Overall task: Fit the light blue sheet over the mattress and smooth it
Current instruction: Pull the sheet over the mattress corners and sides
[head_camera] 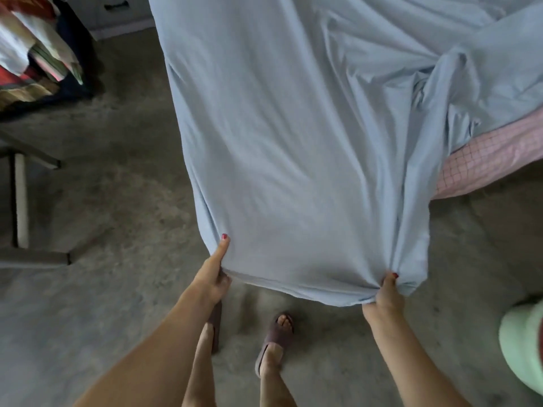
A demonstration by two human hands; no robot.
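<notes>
Hands: both grip the near hem of the light blue sheet [293,127], the left hand [213,274] at 7 o'clock with thumb on top and fingers curled beneath, the right hand [388,292] at 5 o'clock pinching a gathered bunch of cloth.
Sheet: stretched taut from the bed at 12 o'clock down toward the person, its near edge held in the air above the floor [102,201]; toward 2 o'clock it lies rumpled in deep folds.
Mattress: a pink checked mattress [482,163] shows uncovered at 3 o'clock, under the sheet's loose side edge.
Risk, uneven pull: the right hand holds a wad rather than a flat hem, so a tug could likely drag the cloth crooked and deepen the creases at 2 o'clock.
Risk, corner: which part of the hem each hand holds cannot be told; if neither is a corner, the fit may end up skewed and leave the pink side bare.
Risk, floor: slack at the 5 o'clock flap hangs low and could brush the gritty floor.
Risk, footing: feet in slippers [276,339] stand directly below the hem at 6 o'clock; stepping forward may trap falling cloth.
Risk, grip: a hard pull might slip the left thumb's hold.
</notes>
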